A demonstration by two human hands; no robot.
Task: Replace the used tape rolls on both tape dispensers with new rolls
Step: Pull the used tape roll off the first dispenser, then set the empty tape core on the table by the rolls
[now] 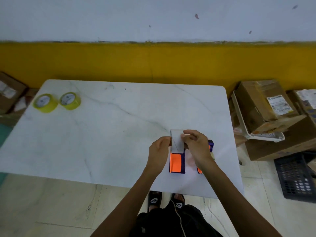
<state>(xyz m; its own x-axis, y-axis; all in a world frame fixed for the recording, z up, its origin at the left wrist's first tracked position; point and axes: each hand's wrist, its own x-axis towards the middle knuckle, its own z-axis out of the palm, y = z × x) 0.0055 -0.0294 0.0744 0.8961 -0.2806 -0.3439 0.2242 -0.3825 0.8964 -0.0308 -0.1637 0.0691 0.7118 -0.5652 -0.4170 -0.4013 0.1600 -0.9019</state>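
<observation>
Two orange-and-purple tape dispensers lie on the white marble table point(111, 134) near its front right. On the left dispenser point(177, 162) sits a grey used roll point(177, 141). My left hand point(159, 152) grips that roll's left side, and my right hand point(196, 144) pinches its top right edge. The right dispenser point(210, 146) is mostly hidden under my right hand and forearm. Two new yellowish tape rolls stand at the far left corner, one point(45, 103) beside the other point(70, 100).
Cardboard boxes point(266, 106) and a white tray point(242, 124) are stacked right of the table. A dark plastic crate point(295, 178) sits on the floor at the right. More boxes point(10, 93) stand at the left. A yellow-and-white wall runs behind.
</observation>
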